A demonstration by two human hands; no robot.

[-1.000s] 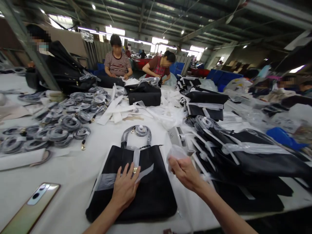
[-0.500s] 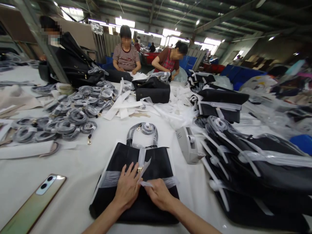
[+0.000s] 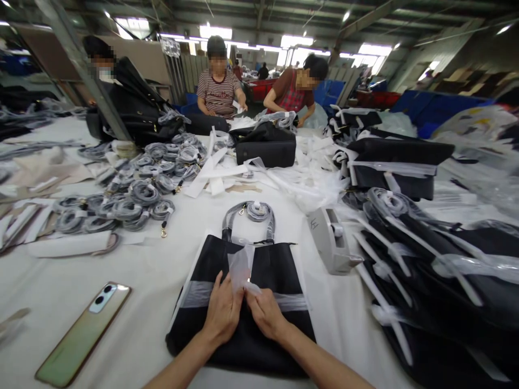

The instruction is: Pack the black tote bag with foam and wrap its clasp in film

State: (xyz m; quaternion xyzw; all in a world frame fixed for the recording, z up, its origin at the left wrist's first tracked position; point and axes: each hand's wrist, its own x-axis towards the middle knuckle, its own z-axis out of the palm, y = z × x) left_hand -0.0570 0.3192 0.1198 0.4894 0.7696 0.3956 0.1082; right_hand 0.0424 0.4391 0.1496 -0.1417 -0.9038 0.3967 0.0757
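A black handbag (image 3: 279,265) lies flat in front of me, its wrapped handles (image 3: 268,221) pointing away and a coiled strap (image 3: 257,211) between them. Translucent wrap (image 3: 196,294) runs across its front. Over the middle of the bag, near the clasp, my left hand (image 3: 224,308) pinches a thin white translucent sheet (image 3: 240,266) that stands up from its fingers. My right hand (image 3: 265,312) is closed beside it, thumb and forefinger on a white folded end (image 3: 253,288) of the wrapping. The two hands nearly touch.
A grey tape dispenser (image 3: 333,243) stands right of the bag, before a pile of black bags (image 3: 430,302). At left lie a phone (image 3: 85,329) and many coiled straps (image 3: 144,193). Another bag (image 3: 265,151) sits farther back, where co-workers (image 3: 219,89) stand.
My left fingers have drawn in from lying spread on the bag to a pinch. The white sheet now stands higher over the clasp. The view has shifted slightly left.
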